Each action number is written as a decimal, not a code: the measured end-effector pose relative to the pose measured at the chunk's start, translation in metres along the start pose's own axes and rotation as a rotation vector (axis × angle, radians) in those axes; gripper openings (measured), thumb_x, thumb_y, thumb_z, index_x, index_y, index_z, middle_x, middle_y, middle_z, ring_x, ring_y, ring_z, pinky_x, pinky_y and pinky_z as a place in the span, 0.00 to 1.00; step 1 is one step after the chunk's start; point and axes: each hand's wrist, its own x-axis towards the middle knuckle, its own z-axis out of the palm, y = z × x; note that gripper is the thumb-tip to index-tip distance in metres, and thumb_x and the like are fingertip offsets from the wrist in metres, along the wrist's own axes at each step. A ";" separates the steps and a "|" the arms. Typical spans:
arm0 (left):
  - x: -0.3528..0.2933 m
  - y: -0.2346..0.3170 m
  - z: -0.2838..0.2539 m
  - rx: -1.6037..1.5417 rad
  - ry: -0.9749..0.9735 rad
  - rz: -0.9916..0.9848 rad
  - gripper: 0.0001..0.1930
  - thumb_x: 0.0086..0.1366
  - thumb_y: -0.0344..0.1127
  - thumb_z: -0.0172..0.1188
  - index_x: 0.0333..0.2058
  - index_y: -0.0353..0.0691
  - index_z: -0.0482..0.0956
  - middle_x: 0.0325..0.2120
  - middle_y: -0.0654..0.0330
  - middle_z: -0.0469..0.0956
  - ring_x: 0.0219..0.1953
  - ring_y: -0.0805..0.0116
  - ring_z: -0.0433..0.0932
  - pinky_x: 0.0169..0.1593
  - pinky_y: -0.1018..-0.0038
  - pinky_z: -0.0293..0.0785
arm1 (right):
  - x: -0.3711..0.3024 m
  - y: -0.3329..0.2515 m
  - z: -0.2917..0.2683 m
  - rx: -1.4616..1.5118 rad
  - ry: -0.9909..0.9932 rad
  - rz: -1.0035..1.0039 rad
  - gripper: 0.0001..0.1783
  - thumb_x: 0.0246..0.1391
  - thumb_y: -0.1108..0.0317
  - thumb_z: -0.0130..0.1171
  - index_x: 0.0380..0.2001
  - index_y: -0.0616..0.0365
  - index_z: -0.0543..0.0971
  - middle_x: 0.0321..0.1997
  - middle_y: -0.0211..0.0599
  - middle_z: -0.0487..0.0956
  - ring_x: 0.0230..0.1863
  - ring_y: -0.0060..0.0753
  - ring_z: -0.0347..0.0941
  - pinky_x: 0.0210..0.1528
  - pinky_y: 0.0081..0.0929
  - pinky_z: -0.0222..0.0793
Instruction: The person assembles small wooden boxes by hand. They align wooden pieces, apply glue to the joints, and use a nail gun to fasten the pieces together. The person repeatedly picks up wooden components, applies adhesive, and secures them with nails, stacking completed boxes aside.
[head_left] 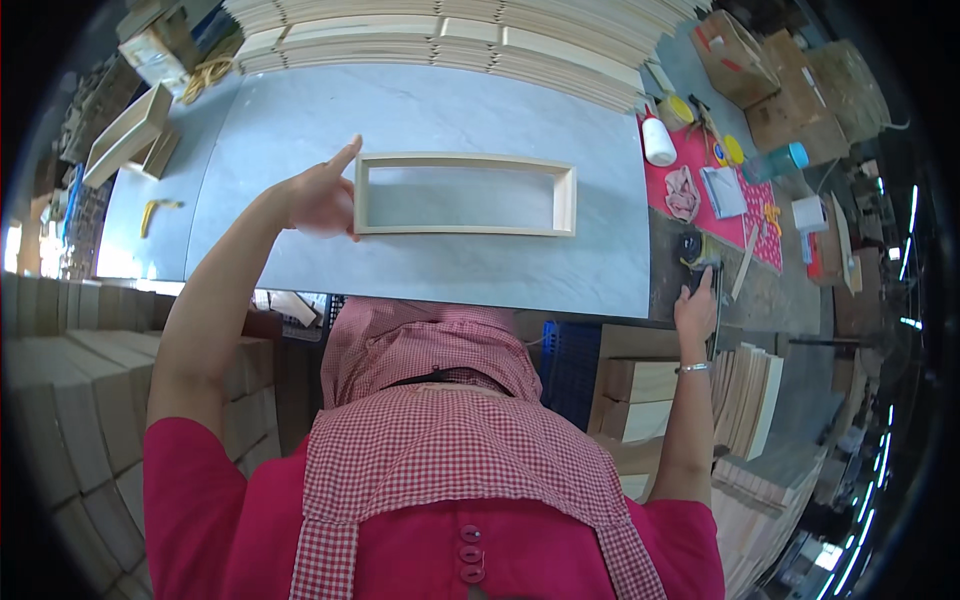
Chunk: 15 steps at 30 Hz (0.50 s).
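A pale rectangular wooden frame (465, 232) lies on the grey marbled tabletop in front of me, its long sides running left to right. My left hand (322, 198) is at the frame's left end, with the thumb stretched out past the far corner and the fingers apart, slightly blurred. Off the table's right end, my right hand (695, 308) reaches out beside a black tool (691, 248) on a darker surface. Its index finger points forward and its thumb stands apart; the other fingers are mostly hidden, and I see nothing held.
Stacked wooden strips (460, 45) line the table's far edge. To the left are a small wooden box (130, 135) and a yellow tool (155, 212). A pink cloth (700, 160) at right bears a white bottle (657, 138) and a notepad (724, 192). Wood blocks (80, 390) are piled at lower left.
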 end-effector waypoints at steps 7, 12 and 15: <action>0.045 -0.017 -0.026 0.075 0.285 0.351 0.31 0.69 0.69 0.50 0.33 0.43 0.77 0.20 0.66 0.71 0.21 0.71 0.70 0.31 0.73 0.70 | 0.021 0.005 -0.002 0.160 0.108 -0.068 0.23 0.52 0.57 0.68 0.49 0.57 0.81 0.41 0.55 0.82 0.44 0.59 0.78 0.46 0.50 0.74; 0.023 -0.024 -0.011 -0.187 0.365 0.479 0.21 0.73 0.50 0.55 0.56 0.43 0.75 0.40 0.63 0.76 0.37 0.76 0.73 0.40 0.79 0.67 | 0.035 -0.103 0.001 0.986 0.377 -0.198 0.09 0.56 0.61 0.61 0.32 0.56 0.80 0.29 0.45 0.80 0.34 0.53 0.77 0.35 0.47 0.71; 0.030 -0.012 0.002 -0.119 0.300 0.554 0.24 0.73 0.41 0.56 0.63 0.37 0.68 0.50 0.56 0.75 0.51 0.66 0.74 0.54 0.72 0.70 | -0.007 -0.174 -0.005 0.998 -0.060 -0.324 0.16 0.59 0.56 0.60 0.27 0.58 0.75 0.31 0.46 0.75 0.36 0.51 0.74 0.41 0.48 0.70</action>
